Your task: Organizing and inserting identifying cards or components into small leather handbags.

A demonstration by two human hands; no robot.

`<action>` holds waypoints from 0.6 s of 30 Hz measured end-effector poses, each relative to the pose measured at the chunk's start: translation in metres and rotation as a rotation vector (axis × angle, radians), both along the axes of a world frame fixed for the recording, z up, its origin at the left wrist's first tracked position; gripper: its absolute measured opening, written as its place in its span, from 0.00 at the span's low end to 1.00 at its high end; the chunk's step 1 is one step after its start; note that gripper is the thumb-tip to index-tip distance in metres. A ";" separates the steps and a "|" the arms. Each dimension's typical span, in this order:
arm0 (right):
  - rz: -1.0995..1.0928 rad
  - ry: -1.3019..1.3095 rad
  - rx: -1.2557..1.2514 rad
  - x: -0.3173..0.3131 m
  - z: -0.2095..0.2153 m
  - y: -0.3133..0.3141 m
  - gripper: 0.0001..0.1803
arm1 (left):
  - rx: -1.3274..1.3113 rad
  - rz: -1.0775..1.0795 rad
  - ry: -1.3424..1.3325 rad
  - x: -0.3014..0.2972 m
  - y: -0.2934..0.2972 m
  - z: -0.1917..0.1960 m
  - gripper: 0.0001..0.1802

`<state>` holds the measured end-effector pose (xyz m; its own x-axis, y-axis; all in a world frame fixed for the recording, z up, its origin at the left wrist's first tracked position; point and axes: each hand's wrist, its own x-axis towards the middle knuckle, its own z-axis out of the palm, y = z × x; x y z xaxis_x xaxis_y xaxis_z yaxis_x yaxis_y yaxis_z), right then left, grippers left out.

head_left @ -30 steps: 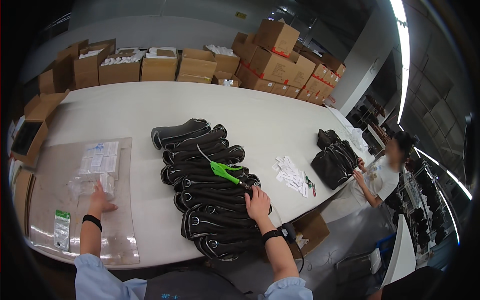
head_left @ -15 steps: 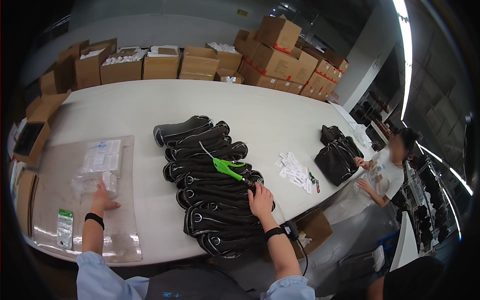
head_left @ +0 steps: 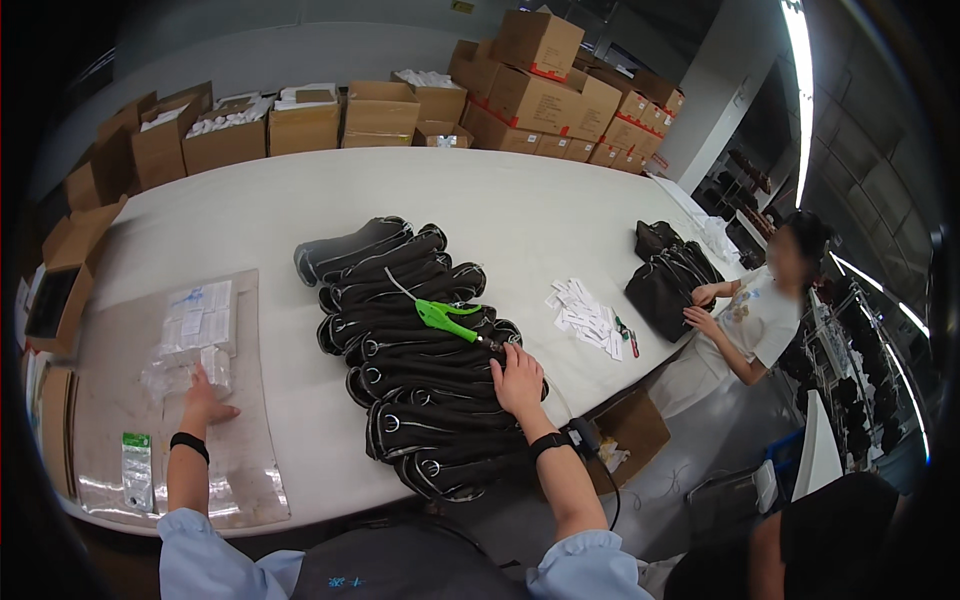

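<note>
My left hand [head_left: 207,402] reaches onto a clear plastic sheet [head_left: 110,330], thumb stretched out. Its fingertips touch the near end of a small clear-wrapped pack [head_left: 212,372], beside a larger pack of white cards [head_left: 200,318]. My right hand [head_left: 519,380] lies open, fingers spread, on the right ends of a row of black soft cases [head_left: 400,352] with pale piping and metal rings. Just beyond those fingers, a bright green air gun [head_left: 443,318] with a pale thin nozzle rests on the cases. Neither hand grips anything visibly.
A green-topped packet [head_left: 137,470] lies on the sheet. White labels [head_left: 587,318] are scattered right of the cases, beside small snips [head_left: 630,340]. Another person [head_left: 755,310] handles black bags [head_left: 672,290]. Cardboard boxes [head_left: 380,112] line the far side; an open carton [head_left: 625,440] stands below the table edge.
The view has shifted slightly. Both my hands keep their places on the pack and the cases. The other person's hands have come closer together at the black bags.
</note>
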<state>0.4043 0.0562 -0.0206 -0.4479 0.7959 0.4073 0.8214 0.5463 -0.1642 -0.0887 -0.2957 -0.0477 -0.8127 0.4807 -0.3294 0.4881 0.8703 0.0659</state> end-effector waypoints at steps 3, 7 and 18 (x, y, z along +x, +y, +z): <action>0.000 -0.007 0.006 0.000 -0.001 0.000 0.27 | -0.007 -0.004 -0.013 -0.003 0.001 -0.001 0.82; 0.006 0.000 0.032 0.001 -0.004 0.002 0.27 | 0.026 0.008 0.011 -0.002 -0.001 -0.004 0.82; 0.012 -0.003 0.035 -0.001 -0.002 0.000 0.27 | 0.087 0.011 -0.007 -0.013 -0.008 -0.018 0.82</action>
